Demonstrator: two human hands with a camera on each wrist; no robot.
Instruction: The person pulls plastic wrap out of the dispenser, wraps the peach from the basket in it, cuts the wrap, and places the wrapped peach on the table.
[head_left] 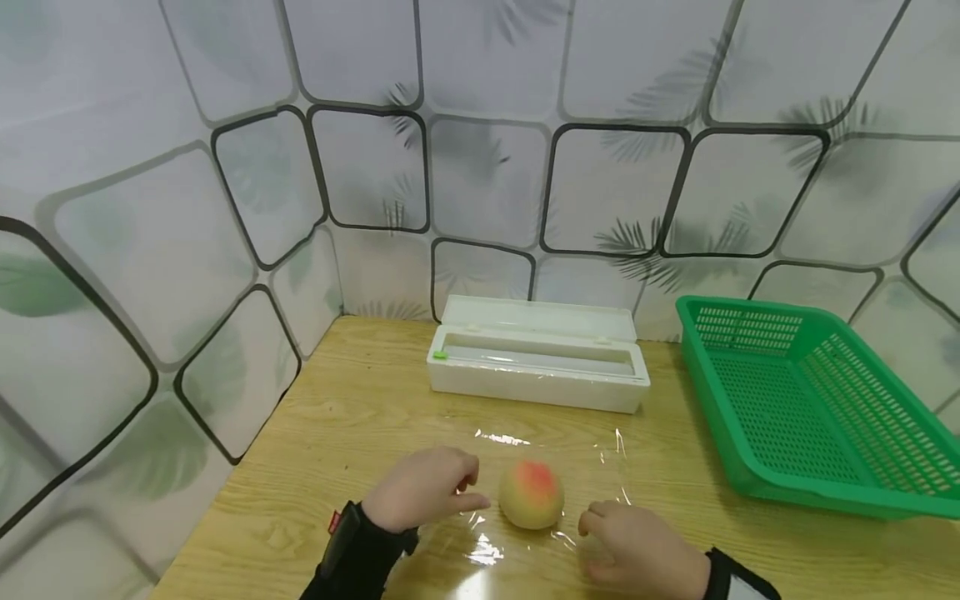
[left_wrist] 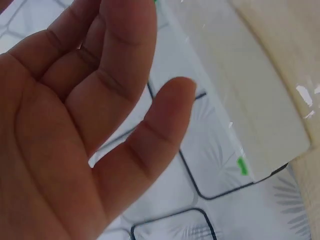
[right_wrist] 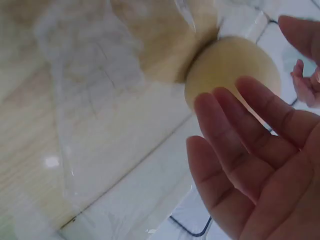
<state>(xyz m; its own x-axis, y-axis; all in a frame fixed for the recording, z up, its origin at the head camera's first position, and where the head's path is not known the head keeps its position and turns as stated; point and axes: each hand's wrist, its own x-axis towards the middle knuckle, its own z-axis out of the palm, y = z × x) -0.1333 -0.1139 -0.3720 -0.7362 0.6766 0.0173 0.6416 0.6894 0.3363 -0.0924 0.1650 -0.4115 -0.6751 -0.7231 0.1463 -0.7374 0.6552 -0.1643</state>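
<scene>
A peach [head_left: 532, 495], yellow with a red blush on top, sits on a sheet of clear plastic wrap [head_left: 495, 437] spread over the wooden table. My left hand [head_left: 429, 488] hovers just left of the peach, its fingers loosely bent and nothing in them. To the right of the fruit is my right hand [head_left: 637, 546], also holding nothing. In the right wrist view its relaxed fingers overlap the peach [right_wrist: 227, 65], and the wrap [right_wrist: 120, 120] lies beyond them. The left wrist view shows the left palm [left_wrist: 45, 150] facing the camera, thumb and fingers apart.
Behind the peach stands a white wrap dispenser box [head_left: 536, 387] with its lid raised and a small green slider [head_left: 440, 355] at its left end. A green plastic basket [head_left: 750, 467] occupies the right side of the table [head_left: 360, 400]. Patterned cloth walls [head_left: 480, 183] enclose the back and left.
</scene>
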